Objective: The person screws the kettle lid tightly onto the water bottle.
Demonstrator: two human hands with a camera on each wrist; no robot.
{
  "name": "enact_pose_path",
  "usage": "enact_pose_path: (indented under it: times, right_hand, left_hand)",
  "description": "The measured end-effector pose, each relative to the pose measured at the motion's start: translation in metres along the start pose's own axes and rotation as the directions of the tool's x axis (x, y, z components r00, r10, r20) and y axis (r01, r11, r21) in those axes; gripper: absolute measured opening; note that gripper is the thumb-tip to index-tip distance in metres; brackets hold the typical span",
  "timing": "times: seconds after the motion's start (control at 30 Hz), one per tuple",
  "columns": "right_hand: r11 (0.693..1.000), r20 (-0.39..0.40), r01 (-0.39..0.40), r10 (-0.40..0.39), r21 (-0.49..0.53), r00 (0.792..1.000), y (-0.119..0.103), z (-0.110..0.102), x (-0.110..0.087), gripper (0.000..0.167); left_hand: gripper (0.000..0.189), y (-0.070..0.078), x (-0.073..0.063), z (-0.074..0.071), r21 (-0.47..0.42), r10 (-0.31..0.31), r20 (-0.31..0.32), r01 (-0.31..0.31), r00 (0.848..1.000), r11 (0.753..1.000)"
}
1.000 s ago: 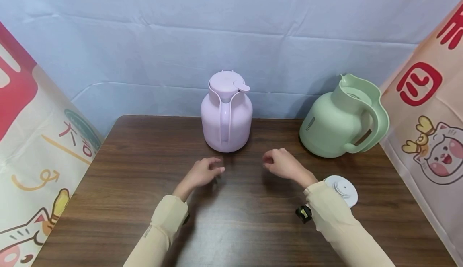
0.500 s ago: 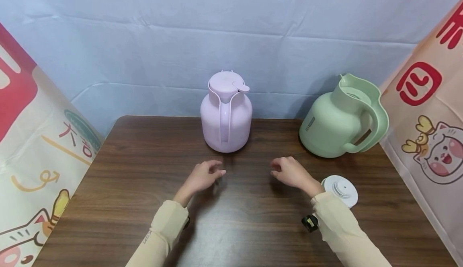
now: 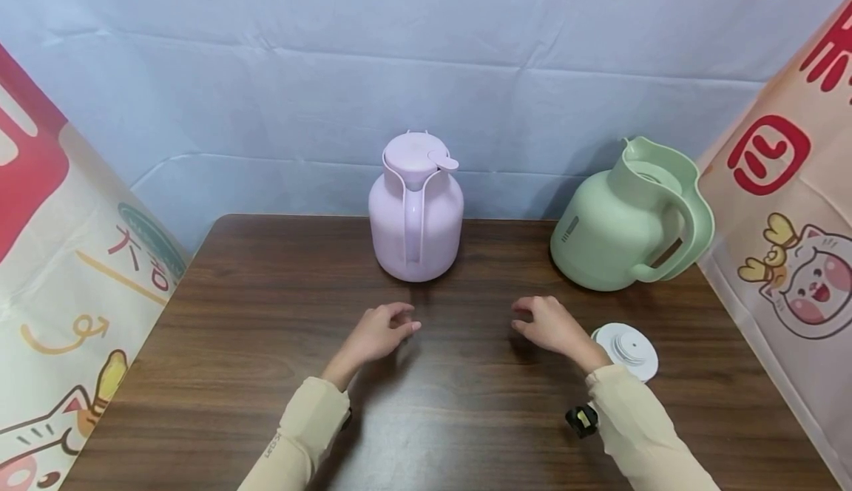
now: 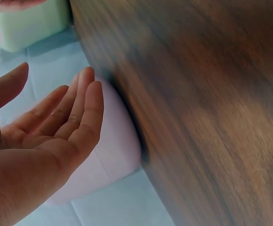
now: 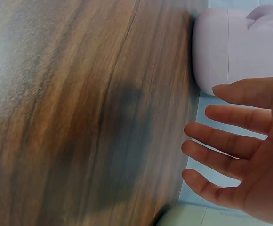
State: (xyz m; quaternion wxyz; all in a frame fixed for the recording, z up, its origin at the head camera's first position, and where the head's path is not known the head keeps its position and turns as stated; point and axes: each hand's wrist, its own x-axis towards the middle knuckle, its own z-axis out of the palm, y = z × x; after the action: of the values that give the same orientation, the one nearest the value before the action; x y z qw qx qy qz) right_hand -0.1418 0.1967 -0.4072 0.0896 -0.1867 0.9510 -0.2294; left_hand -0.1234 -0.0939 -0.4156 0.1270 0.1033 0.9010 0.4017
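Observation:
A lilac thermos jug [image 3: 439,217] stands upright with its lid on, near the back edge of the wooden table [image 3: 266,276]. Its handle faces the person. My left hand [image 3: 376,334] hovers in front of it with loosely bent fingers and nothing in them. To the right, my right hand [image 3: 549,324] is likewise free of anything, its fingers spread and slightly bent in the right wrist view. A green thermos jug [image 3: 592,232] stands beyond the right hand, its top uncovered. A round white lid [image 3: 627,350] lies by the right wrist, underside up.
A pale blue cloth [image 3: 319,92] hangs behind the table. Printed banners with cartoon cats flank it, one on the left [image 3: 66,254] and one on the right [image 3: 785,269]. Small black devices are strapped at the wrists.
My right hand has drawn back toward the person and to the right, away from the lilac jug. The left hand has dropped back slightly. Both jugs and the lid stay put.

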Motion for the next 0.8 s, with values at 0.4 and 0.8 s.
enact_pose_path:
  times: [0.4,0.8]
  right_hand:
    - [0.999,-0.032,-0.03,0.03,0.023,0.999,0.012,-0.009,-0.012,0.026]
    - [0.998,-0.074,-0.052,0.054,0.026,0.996,0.023,-0.023,-0.021,0.025]
  left_hand:
    - [0.04,0.005,-0.005,0.011,-0.016,0.047,0.021,-0.047,0.999,0.999]
    - [0.039,0.008,-0.008,0.017,-0.043,0.065,0.039,-0.063,0.997,0.997]
